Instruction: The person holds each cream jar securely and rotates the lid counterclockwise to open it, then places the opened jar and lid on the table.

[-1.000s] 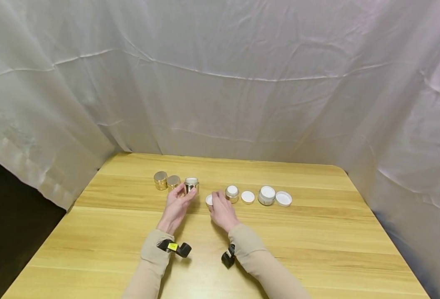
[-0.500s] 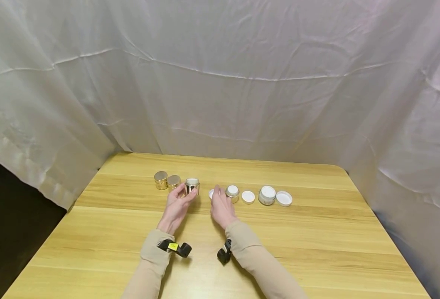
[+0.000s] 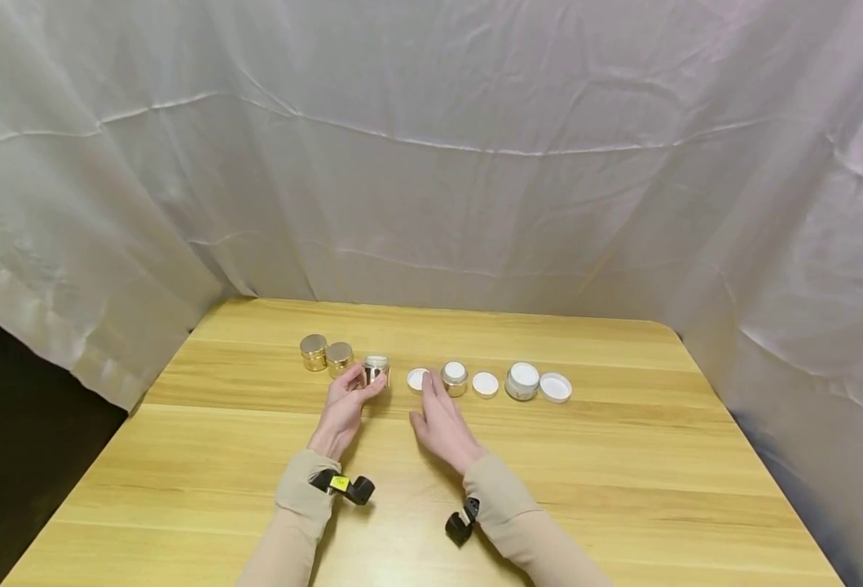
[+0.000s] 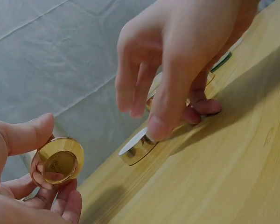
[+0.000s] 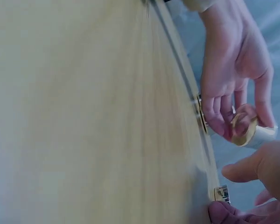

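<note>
My left hand [image 3: 341, 416] grips a small gold jar [image 3: 376, 373] by its sides, fingers and thumb round it. The jar has no lid on, and its shiny gold base [image 4: 59, 164] faces the left wrist camera, held above the table. A gold lid [image 4: 136, 150] lies on the wood to the right of the jar, white liner up. Beside that lid is my right hand [image 3: 447, 425], fingers extended and pointing away from me, fingertips right at the lid's near right edge. Nothing is held in it.
Two lidded gold jars [image 3: 314, 352] stand left of my left hand. To the right stand an uncapped gold jar [image 3: 455, 381], a white-lined lid [image 3: 486, 385], a wider glass jar [image 3: 522, 381] and its upturned lid [image 3: 555, 387]. A grey curtain [image 3: 431, 204] hangs behind the table [image 3: 622, 489].
The right hand has let go of the lid after shifting it slightly right and away from me; its fingers have straightened and it has drawn back a little. The left hand keeps the jar almost still.
</note>
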Tool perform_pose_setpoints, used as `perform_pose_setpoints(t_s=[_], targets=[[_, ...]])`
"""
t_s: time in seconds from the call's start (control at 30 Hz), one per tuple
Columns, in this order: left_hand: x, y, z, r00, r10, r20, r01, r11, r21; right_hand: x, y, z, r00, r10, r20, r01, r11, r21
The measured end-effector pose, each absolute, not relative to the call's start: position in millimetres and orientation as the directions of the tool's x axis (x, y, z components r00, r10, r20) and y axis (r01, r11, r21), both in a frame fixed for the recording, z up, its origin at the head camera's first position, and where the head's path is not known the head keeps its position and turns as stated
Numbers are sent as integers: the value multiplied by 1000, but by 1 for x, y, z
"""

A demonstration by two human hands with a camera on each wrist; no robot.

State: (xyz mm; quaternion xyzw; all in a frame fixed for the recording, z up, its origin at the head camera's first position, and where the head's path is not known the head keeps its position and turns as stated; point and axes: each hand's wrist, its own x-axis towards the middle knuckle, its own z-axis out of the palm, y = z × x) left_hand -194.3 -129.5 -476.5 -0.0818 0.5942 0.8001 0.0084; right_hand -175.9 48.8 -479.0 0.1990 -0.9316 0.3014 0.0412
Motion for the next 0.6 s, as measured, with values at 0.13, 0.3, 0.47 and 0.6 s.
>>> perform_pose_setpoints(t_s=[0.13, 0.3, 0.47, 0.6], targets=[[-194, -129, -477, -984, -89, -153, -122, -283, 951, -169, 59, -480, -913, -366, 181, -398, 697, -596], [-195, -130, -478, -988, -81, -132, -107, -259, 960, -166, 71, -487, -901, -376, 216, -416, 612, -673], [-193, -136, -476, -993, -53, -105, -88, -261, 961, -163, 79, -494, -891, -369, 264, -430, 500, -752], [-194, -137, -475, -991, -80, -103, -86, -189, 978, -162, 83, -502, -882, -365, 300, -442, 417, -794]])
